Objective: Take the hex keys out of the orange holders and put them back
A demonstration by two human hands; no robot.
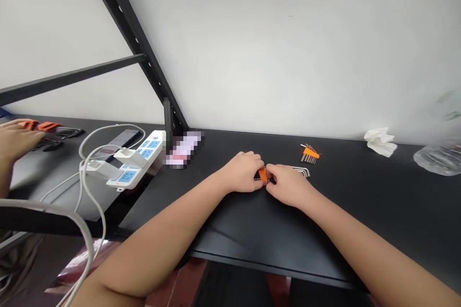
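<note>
Both hands meet over the black table (230,230). My left hand (243,171) is closed on an orange holder (263,175) from its left side. From the right, the fingers of my right hand (289,183) pinch at the same holder's edge, where small dark parts show. Several L-shaped metal hex keys (301,171) lie just behind my right hand, partly hidden by it. Farther back lies a second orange holder (311,153) with several short metal keys sticking out of it.
A white power strip (139,163) with plugs and cables stands left, near a phone (122,141) and a blurred-out object (184,149). Another person's hand (19,140) is at far left by orange tools (48,126). Crumpled tissue (381,141) and clear plastic (439,156) lie right.
</note>
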